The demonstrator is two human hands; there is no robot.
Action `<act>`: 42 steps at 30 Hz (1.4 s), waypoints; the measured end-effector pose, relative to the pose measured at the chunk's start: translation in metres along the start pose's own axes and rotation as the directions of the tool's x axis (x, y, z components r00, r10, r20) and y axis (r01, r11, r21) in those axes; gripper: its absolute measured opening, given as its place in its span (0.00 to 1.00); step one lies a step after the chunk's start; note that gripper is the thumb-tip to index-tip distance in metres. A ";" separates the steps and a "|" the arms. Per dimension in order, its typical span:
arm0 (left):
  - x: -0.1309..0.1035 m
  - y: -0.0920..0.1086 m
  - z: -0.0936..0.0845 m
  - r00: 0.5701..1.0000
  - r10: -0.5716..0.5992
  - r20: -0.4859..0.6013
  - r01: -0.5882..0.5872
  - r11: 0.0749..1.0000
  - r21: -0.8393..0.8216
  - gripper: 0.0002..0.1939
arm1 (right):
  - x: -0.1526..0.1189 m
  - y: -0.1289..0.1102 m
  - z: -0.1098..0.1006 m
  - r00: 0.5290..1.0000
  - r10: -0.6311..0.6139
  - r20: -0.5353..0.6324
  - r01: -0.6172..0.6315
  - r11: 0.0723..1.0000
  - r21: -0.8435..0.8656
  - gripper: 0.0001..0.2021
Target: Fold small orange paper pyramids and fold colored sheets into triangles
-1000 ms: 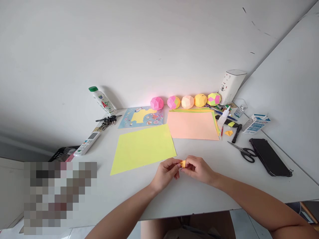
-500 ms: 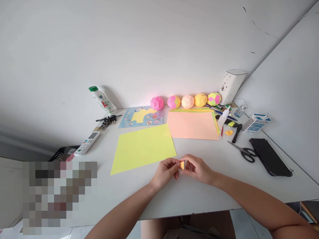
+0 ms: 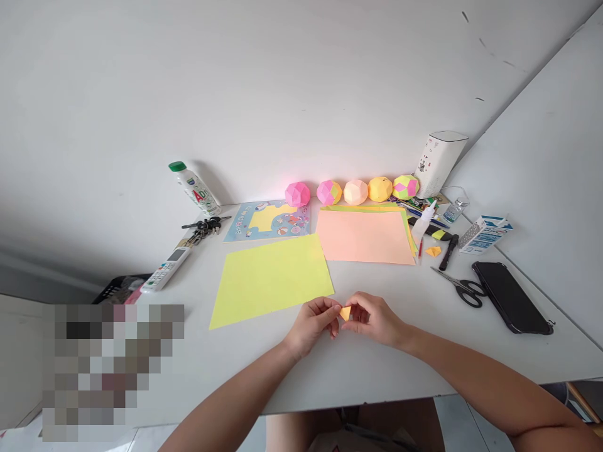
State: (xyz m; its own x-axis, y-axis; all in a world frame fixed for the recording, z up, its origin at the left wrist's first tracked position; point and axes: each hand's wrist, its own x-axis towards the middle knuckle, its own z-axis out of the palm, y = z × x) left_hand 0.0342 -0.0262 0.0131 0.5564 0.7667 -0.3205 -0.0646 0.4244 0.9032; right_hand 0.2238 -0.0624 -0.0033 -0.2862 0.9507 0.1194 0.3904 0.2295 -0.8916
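Observation:
Between my two hands is a small folded piece of orange paper (image 3: 345, 312), just above the near part of the table. My left hand (image 3: 316, 319) pinches its left side between thumb and forefinger. My right hand (image 3: 374, 319) has its curled fingers and thumb around the right edge of the paper. Just beyond my left hand lies a yellow-green sheet of paper (image 3: 273, 282). Further back, a peach sheet (image 3: 365, 235) tops a stack of coloured paper. A second small orange folded piece (image 3: 433, 252) lies to the right of that stack.
Several faceted paper balls (image 3: 355, 192) line the wall. At right are scissors (image 3: 464, 287), a black phone (image 3: 511, 297), a glue bottle (image 3: 425, 220), a carton (image 3: 485, 234) and a marker (image 3: 448, 252). Keys (image 3: 206, 230), a remote (image 3: 166, 270) and a green-capped bottle (image 3: 194, 188) are at left.
The small orange paper has turned a little between my fingers, so more of its face shows. My hands have hardly moved.

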 end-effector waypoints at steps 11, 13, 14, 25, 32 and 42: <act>0.000 0.001 0.001 0.997 0.038 -0.070 -0.039 0.999 -0.015 0.23 | 0.002 -0.007 -0.002 0.999 0.009 -0.047 -0.008 1.000 0.026 0.19; 0.000 0.001 0.000 0.997 0.032 -0.075 -0.034 0.999 -0.017 0.23 | 0.002 -0.011 -0.003 0.998 0.065 -0.010 -0.063 0.989 0.135 0.18; 0.000 0.001 0.000 0.997 0.027 -0.075 -0.029 0.999 -0.018 0.23 | 0.002 -0.013 -0.003 0.996 0.092 0.010 -0.092 0.978 0.187 0.18; 0.001 0.002 0.000 0.993 0.021 -0.114 -0.031 0.996 -0.082 0.24 | 0.000 -0.011 -0.005 0.971 0.234 0.040 -0.233 0.903 0.360 0.14; 0.002 0.000 -0.001 0.991 0.050 -0.128 -0.062 0.994 -0.092 0.22 | 0.001 -0.013 -0.007 0.971 0.232 0.049 -0.235 0.913 0.332 0.15; 0.002 0.001 -0.003 0.989 0.059 -0.133 -0.063 0.998 -0.024 0.21 | 0.002 -0.010 -0.007 0.970 0.238 0.049 -0.242 0.927 0.287 0.16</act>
State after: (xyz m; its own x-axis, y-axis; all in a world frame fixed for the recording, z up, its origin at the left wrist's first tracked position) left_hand 0.0329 -0.0235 0.0124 0.4363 0.8477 -0.3018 -0.1190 0.3868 0.9145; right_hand 0.2250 -0.0611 0.0091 -0.2272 0.9667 -0.1178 0.1798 -0.0772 -0.9807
